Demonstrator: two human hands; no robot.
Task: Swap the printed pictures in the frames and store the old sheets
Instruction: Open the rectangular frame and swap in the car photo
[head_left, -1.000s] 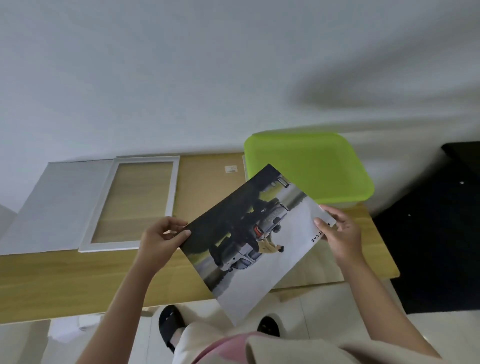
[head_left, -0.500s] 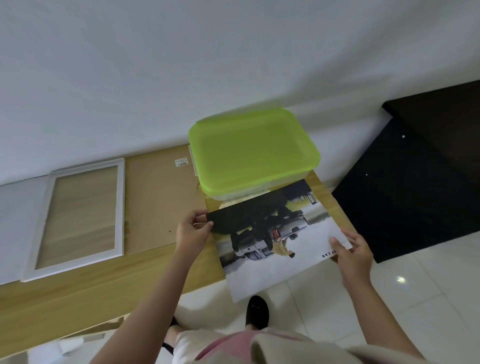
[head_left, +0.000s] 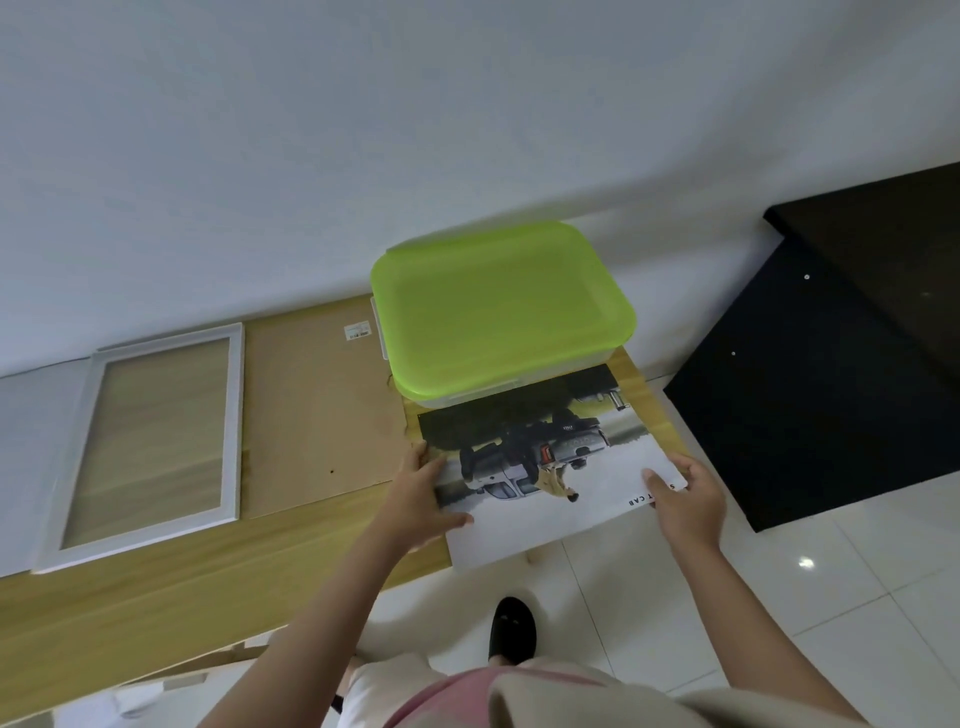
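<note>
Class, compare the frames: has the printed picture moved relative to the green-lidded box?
Yes. The picture has moved toward the box; its far edge now sits at the box's base, with both hands gripping it.

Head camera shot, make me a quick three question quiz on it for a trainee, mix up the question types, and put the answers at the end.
1. True or false: the green lid is off the box.
2. Which hands hold the print? A) left only B) right only C) both
3. Fill in: the brown backing board lies between the box and the white ____.

Key: 1 false, the lid sits on the box. 2 C, the left hand grips the left edge and the right hand the right edge. 3 frame.
</note>
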